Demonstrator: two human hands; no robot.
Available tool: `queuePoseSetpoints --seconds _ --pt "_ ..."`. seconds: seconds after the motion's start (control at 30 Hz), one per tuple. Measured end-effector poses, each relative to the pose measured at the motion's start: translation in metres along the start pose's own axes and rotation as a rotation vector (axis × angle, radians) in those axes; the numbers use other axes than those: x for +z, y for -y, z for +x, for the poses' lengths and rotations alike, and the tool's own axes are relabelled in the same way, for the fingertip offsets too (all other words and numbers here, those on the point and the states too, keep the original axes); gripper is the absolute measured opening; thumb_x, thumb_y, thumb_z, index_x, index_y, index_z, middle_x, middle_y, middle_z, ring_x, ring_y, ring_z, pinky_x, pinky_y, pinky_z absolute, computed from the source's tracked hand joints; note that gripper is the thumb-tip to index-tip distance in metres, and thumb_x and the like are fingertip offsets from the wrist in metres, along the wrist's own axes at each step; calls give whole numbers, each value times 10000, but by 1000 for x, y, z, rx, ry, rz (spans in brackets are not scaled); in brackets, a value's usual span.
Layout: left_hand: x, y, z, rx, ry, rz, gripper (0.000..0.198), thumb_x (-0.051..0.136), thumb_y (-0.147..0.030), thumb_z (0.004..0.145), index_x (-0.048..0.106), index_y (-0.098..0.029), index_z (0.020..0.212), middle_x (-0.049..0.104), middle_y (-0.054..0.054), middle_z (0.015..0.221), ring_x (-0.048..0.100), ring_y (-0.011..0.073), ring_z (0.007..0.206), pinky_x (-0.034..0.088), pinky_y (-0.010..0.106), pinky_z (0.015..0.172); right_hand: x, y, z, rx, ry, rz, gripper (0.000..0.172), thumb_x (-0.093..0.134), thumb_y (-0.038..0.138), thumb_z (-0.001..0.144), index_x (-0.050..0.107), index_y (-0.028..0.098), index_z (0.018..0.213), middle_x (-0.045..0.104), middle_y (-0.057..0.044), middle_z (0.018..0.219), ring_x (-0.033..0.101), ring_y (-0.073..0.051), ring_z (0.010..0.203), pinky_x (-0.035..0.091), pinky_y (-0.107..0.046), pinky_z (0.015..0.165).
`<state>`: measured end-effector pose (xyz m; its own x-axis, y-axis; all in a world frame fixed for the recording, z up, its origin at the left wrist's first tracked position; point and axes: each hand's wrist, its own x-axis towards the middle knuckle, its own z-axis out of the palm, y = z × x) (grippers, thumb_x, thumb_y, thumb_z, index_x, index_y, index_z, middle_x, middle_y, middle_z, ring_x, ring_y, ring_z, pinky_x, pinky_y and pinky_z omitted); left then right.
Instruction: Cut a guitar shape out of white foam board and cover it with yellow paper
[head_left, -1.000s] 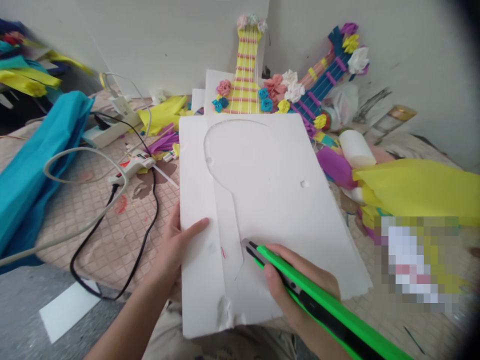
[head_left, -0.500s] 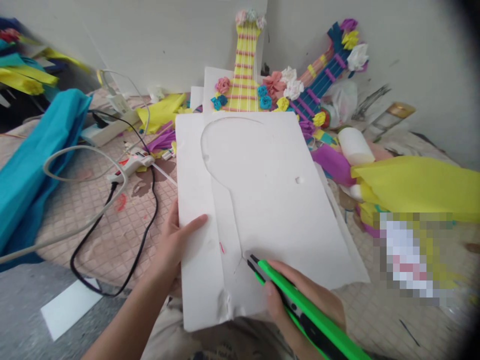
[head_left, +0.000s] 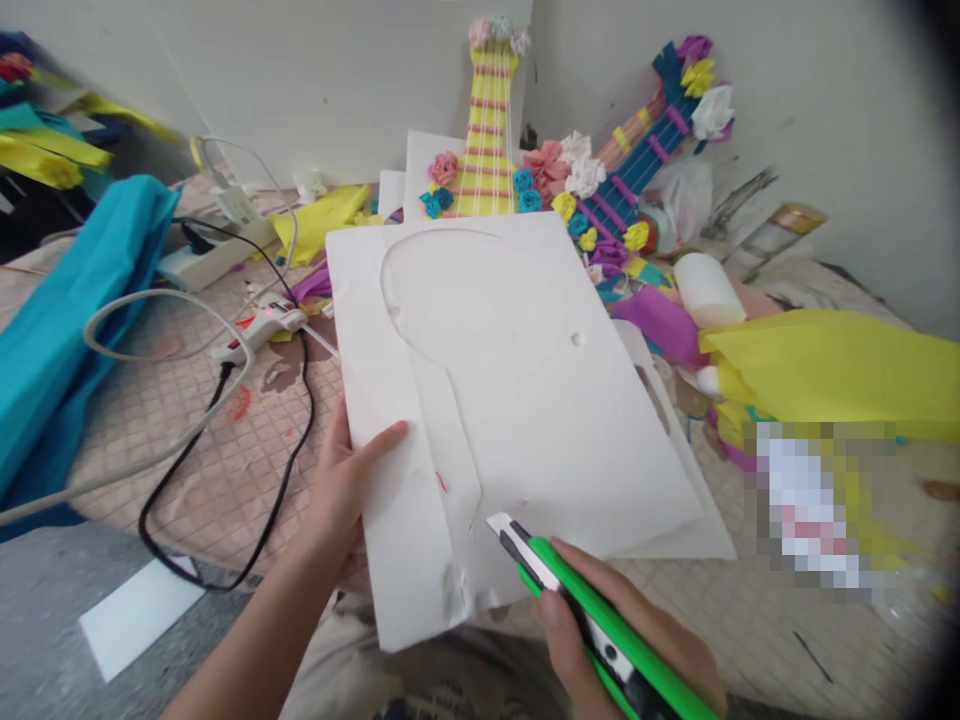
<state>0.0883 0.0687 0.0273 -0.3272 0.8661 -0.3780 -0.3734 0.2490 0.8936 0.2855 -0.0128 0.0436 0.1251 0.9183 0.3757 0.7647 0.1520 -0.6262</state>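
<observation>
A white foam board lies tilted in front of me, with a guitar-shaped outline cut into it. My left hand grips its left edge, thumb on top. My right hand is closed around a green utility knife. The knife's blade tip sits just off the board near the lower end of the cut line. A second white sheet shows under the board's right edge.
Two paper-decorated guitars lean on the wall behind. A glue gun with black cord, a power strip, blue fabric at left, yellow crepe paper and a white roll at right.
The knife has slid down the cut line toward me and come off the foam. The board has swung a little to the left.
</observation>
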Motion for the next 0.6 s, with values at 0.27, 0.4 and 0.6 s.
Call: queuePoseSetpoints --seconds 0.27,0.4,0.6 --pt "0 0 2 -9 9 39 676 712 -228 657 420 -296 1263 689 6 857 686 213 657 573 284 532 7 1 3 95 77 178 223 630 354 756 701 194 893 728 -45 707 678 -178 547 580 -229 579" --pt "-1 0 0 -15 50 30 683 697 -242 682 389 -311 1288 687 9 881 646 176 499 554 290 450 7 0 6 248 141 263 268 617 425 756 699 195 865 713 -40 666 665 -167 534 558 -211 511" --pt "0 -3 0 -50 106 6 668 688 -221 683 391 -323 1272 688 3 856 632 178 456 555 320 434 11 -10 15 500 278 456 333 594 491 764 686 185 858 639 -5 543 607 -141 489 512 -200 462"
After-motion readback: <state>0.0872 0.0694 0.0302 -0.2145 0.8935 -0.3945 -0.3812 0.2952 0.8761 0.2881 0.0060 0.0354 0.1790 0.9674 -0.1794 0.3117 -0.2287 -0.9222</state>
